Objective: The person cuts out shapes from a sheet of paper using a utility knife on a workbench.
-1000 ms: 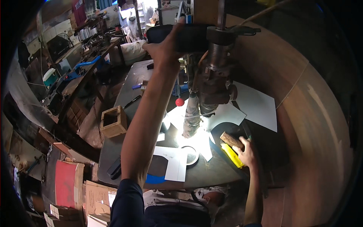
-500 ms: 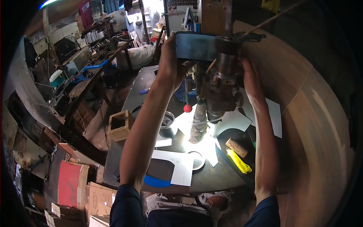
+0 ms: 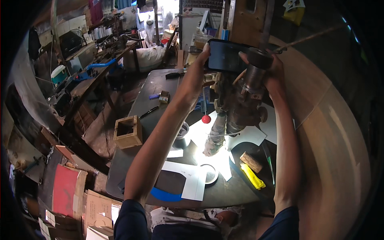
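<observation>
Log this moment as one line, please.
left hand: holds dark phone | right hand: on phone beside drill press

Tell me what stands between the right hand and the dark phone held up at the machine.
The rusty metal column of the machine partly stands between the right hand and the dark rectangular phone; the left hand grips the phone's left edge.

Dim cluttered workshop: wooden benches (image 3: 86,84) left, daylit doorway (image 3: 170,12) beyond.

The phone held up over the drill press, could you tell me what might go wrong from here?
Both the left hand and right hand hold the phone high above the metal table; a slip might drop it onto the drill press. The forearms also pass close to the red-knobbed lever and could bump it.
</observation>
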Tool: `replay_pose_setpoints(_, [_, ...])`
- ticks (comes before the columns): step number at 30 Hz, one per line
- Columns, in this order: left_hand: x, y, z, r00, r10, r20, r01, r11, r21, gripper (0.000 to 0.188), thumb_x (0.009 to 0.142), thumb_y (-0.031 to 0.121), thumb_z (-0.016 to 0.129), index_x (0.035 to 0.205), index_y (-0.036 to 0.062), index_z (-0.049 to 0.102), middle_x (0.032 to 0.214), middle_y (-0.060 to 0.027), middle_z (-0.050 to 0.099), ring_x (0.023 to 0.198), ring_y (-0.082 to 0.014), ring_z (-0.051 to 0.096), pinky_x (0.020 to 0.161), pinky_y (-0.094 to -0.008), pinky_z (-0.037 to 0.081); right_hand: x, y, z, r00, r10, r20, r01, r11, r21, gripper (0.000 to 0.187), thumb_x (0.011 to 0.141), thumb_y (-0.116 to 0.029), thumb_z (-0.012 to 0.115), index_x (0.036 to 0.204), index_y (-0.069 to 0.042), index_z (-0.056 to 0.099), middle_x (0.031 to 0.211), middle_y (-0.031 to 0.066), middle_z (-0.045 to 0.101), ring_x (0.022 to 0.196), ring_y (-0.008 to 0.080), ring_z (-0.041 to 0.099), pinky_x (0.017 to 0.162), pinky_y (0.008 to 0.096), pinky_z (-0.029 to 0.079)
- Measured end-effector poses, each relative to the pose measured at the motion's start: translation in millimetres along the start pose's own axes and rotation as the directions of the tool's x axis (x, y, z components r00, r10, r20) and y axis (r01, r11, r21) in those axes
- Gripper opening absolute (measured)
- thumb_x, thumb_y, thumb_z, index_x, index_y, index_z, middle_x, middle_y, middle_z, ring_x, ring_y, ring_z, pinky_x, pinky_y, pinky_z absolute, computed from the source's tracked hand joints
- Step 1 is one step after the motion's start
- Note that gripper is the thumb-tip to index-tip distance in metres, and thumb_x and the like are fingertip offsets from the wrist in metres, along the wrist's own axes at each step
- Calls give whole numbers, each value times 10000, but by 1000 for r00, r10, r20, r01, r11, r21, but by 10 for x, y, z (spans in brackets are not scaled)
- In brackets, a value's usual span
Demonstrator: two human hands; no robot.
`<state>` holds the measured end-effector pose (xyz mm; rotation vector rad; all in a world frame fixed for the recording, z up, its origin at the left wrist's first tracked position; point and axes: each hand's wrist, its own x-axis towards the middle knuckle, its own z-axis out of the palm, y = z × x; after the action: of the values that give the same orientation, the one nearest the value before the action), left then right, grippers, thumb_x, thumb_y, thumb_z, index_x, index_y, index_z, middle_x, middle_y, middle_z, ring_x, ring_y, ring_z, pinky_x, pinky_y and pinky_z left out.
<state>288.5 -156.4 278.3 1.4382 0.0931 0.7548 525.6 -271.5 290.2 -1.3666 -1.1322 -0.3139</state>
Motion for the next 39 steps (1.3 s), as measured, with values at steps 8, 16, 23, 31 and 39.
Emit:
replay_pose_setpoints(8, [-149,-370,-128,980,70,-188,-70,998,8,743,1050,544,446,1612,75,323,1533,-165,447,1419,-325,430,1165,-490,358,-79,-230,195,994,112,12,-112,990,82,210,1046,-187,590,1062,23,599,1020,120,666,852,185,704,765,329,624])
replay_pose_setpoints(16, [-1225,-428,-222,903,300,-306,-158,896,414,581,1027,344,634,1467,16,443,1474,-212,512,1332,-290,545,1100,-435,450,-356,-387,-164,969,165,-181,-164,986,18,409,1056,-230,545,1377,22,567,1266,152,669,1121,235,687,965,348,564])
replay_pose_setpoints(23, [-2418,-1023,-912,961,-4,-277,200,700,685,354,963,84,681,1306,27,615,1291,-138,665,1204,-232,641,1018,-388,509,-1740,-500,-894,935,236,-264,-280,949,-143,392,1042,-260,633,1311,25,621,1184,177,704,1110,219,689,985,321,542])
replay_pose_setpoints(31, [-2834,-1136,-1089,953,-301,23,125,462,878,724,864,278,834,1481,54,530,1570,-176,476,1504,-346,381,1234,-472,332,-3266,-389,-711,762,604,234,-335,676,-656,421,881,-176,810,1246,-44,649,1180,154,666,1106,298,653,967,411,502])
replay_pose_setpoints(39, [-2736,-1513,-905,889,-342,305,-196,317,928,773,969,617,583,1615,255,364,1679,-161,299,1581,-373,180,1277,-597,75,-3442,49,-799,882,442,165,-87,495,-864,487,924,-186,741,1368,-79,575,1232,194,607,1201,407,565,1042,503,452])
